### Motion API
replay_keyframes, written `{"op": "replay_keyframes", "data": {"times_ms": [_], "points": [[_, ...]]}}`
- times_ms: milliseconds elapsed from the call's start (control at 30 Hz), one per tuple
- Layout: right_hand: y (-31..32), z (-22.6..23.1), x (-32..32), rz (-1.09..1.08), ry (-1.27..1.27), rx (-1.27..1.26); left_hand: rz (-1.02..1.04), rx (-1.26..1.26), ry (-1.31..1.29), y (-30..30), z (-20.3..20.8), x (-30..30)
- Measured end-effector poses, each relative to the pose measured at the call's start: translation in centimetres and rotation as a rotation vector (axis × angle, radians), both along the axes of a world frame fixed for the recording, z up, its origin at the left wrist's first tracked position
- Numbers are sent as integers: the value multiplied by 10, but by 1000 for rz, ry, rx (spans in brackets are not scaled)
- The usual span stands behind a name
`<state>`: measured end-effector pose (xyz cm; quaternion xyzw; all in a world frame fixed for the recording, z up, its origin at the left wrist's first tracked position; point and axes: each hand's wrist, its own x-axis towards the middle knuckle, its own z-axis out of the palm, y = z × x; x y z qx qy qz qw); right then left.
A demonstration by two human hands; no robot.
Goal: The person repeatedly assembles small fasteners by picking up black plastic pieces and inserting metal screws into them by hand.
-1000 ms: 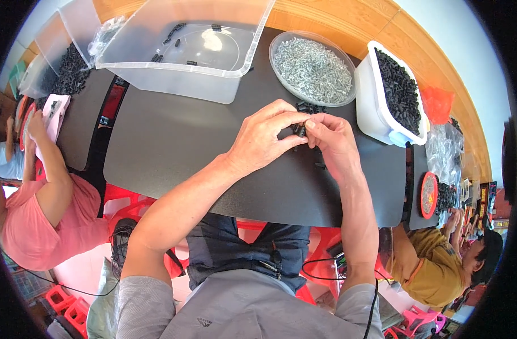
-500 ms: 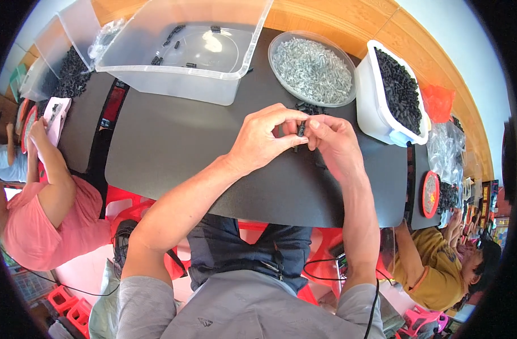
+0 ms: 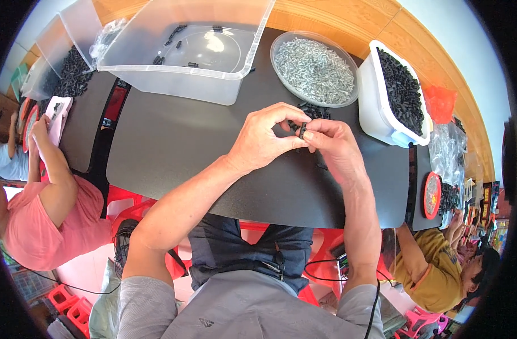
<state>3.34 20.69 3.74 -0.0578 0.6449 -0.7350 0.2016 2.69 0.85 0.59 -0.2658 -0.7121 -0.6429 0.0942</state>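
Over the middle of the dark table, my left hand (image 3: 264,137) pinches a small black ribbed plastic part (image 3: 302,130) between thumb and forefinger. My right hand (image 3: 336,144) meets it from the other side, its thumb and fingertips closed on the same part. Whether a second, smaller piece sits between the right fingertips is hidden. Just beyond my fingers lies a small heap of black parts (image 3: 315,110). Further back stands a round clear bowl (image 3: 280,86) heaped with small transparent pieces (image 3: 315,68).
A large clear bin (image 3: 173,89) at the back left holds several black parts. To the right, a white tub (image 3: 377,121) is full of black parts. The dark table (image 3: 173,147) reaches close to my lap. A person in pink (image 3: 55,226) sits left, another in mustard (image 3: 439,268) right.
My right thumb and fingers have shifted their grip on the black part, which has turned slightly between my hands. My left hand stays nearly in place.
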Motion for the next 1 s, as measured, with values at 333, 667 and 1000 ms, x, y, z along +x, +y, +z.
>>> {"op": "replay_keyframes", "data": {"times_ms": [333, 667, 1000], "points": [[6, 1, -3, 64, 14, 44, -42, -5, -4, 1, 2, 1], [-1, -3, 0, 16, -44, -112, -65, 105, -152, 0, -1, 4], [-5, -5, 3, 8, -53, -141, -52, 119, -187, -2, 5, 12]]}}
